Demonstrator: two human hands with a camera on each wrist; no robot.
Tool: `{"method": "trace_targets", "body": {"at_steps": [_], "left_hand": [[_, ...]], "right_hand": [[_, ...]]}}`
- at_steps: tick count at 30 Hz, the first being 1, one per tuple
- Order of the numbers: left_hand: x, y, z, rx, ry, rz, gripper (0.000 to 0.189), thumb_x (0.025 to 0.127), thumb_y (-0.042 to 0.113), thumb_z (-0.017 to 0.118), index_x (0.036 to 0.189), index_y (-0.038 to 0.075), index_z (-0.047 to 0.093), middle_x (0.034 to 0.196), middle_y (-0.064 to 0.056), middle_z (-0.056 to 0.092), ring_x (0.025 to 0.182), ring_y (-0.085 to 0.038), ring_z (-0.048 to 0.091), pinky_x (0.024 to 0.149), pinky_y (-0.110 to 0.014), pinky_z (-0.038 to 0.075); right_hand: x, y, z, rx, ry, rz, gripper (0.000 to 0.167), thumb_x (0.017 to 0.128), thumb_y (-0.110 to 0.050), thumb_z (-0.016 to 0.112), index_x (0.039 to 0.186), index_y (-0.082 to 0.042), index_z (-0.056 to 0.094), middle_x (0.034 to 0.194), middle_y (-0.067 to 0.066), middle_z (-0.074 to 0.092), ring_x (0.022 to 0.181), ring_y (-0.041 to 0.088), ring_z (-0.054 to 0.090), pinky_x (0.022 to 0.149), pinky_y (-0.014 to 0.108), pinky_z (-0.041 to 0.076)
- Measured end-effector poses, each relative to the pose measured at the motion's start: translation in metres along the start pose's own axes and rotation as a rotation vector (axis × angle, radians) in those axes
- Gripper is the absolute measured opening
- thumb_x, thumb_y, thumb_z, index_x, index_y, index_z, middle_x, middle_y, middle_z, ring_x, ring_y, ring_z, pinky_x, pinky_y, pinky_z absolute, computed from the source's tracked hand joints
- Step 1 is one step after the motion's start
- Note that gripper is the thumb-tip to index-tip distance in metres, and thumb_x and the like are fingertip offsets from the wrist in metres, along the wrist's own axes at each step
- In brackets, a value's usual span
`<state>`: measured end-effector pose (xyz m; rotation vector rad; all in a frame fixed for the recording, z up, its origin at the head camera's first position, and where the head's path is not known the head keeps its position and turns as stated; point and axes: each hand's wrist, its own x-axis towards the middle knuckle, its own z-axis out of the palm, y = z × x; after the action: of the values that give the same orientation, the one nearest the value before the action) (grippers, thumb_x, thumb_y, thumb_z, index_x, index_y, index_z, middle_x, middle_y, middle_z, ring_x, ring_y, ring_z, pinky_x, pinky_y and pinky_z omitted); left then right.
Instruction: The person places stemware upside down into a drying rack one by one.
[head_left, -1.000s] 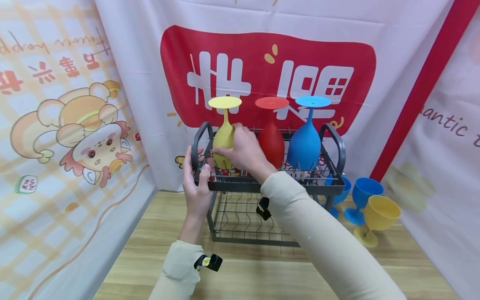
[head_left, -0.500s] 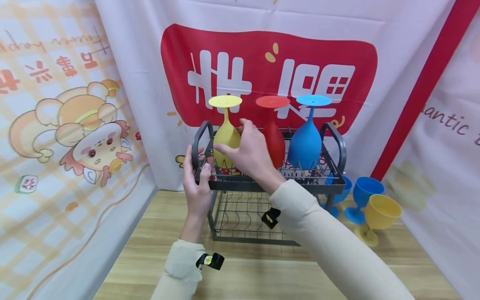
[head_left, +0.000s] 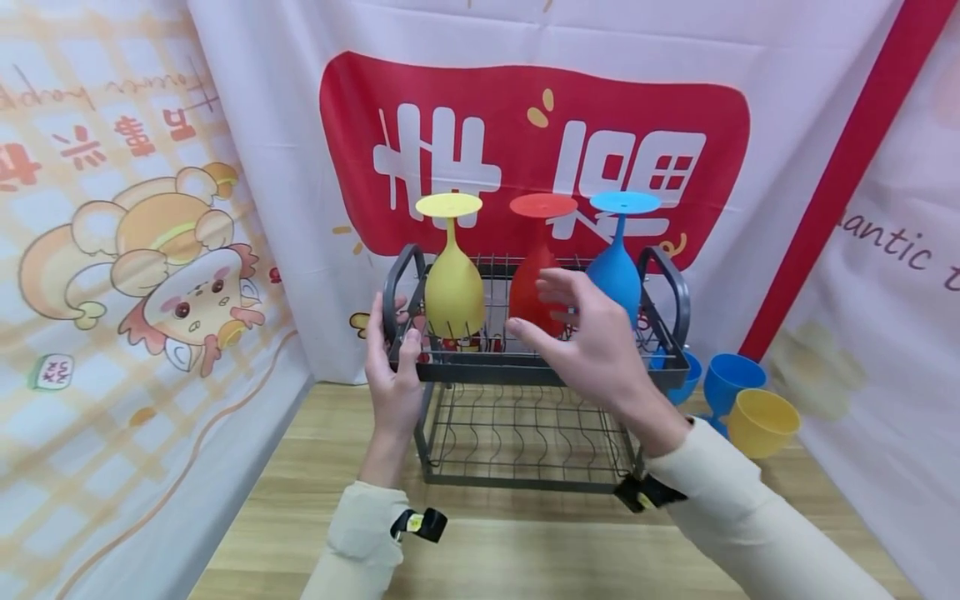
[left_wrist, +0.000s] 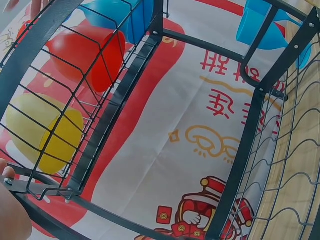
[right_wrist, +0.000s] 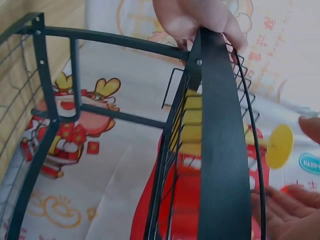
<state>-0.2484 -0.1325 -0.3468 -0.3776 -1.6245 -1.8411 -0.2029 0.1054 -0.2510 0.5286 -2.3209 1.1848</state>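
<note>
A dark metal two-tier dish rack holds three upside-down goblets on its upper tier: yellow at left, red in the middle, blue at right. At the rack's left end, my left hand grips the frame by the handle, thumb in front and fingers behind. My right hand hovers in front of the red and blue goblets, fingers spread and slightly bent, holding nothing. It partly covers both. In the left wrist view, the yellow goblet's rim faces down into the wire basket.
On the wooden table, right of the rack, stand upright goblets: a blue one, a yellow one and another blue one partly behind the rack. The lower tier shows bare wavy wires. Printed cloth hangs behind and beside.
My right hand has let go of the yellow goblet and moved right, to in front of the red and blue ones. The yellow goblet stays in place; my left hand has not moved.
</note>
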Motion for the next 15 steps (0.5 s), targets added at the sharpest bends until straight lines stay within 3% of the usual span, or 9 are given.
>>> {"method": "trace_targets", "body": {"at_steps": [5,12,15], "left_hand": [[-0.001,-0.002,0.002,-0.003,-0.005,0.011,0.062,0.109,0.017,0.053,0.167,0.025,0.032,0.155,0.003,0.051,0.149,-0.034,0.049,0.111,-0.022,0.053],[0.000,-0.002,0.002,0.003,0.002,0.021,0.063,0.108,0.018,0.052,0.167,0.020,0.031,0.156,0.002,0.051,0.150,-0.036,0.047,0.110,-0.022,0.054],[0.000,-0.002,0.001,0.016,0.007,0.016,0.063,0.109,0.018,0.052,0.168,0.019,0.030,0.158,-0.001,0.051,0.149,-0.036,0.048,0.108,-0.021,0.055]], "right_hand": [[-0.031,0.022,-0.026,-0.009,0.100,-0.091,0.061,0.091,-0.028,0.085,0.145,-0.014,0.060,0.144,0.004,0.068,0.129,0.026,0.068,0.100,0.051,0.062],[-0.070,0.041,-0.053,-0.004,0.136,-0.074,0.062,0.089,-0.012,0.085,0.146,-0.019,0.060,0.142,0.002,0.068,0.122,0.010,0.070,0.097,0.013,0.055],[-0.083,0.053,-0.060,0.022,0.157,-0.093,0.067,0.086,0.001,0.085,0.146,-0.015,0.060,0.141,0.004,0.068,0.123,0.003,0.067,0.095,0.009,0.054]]}}
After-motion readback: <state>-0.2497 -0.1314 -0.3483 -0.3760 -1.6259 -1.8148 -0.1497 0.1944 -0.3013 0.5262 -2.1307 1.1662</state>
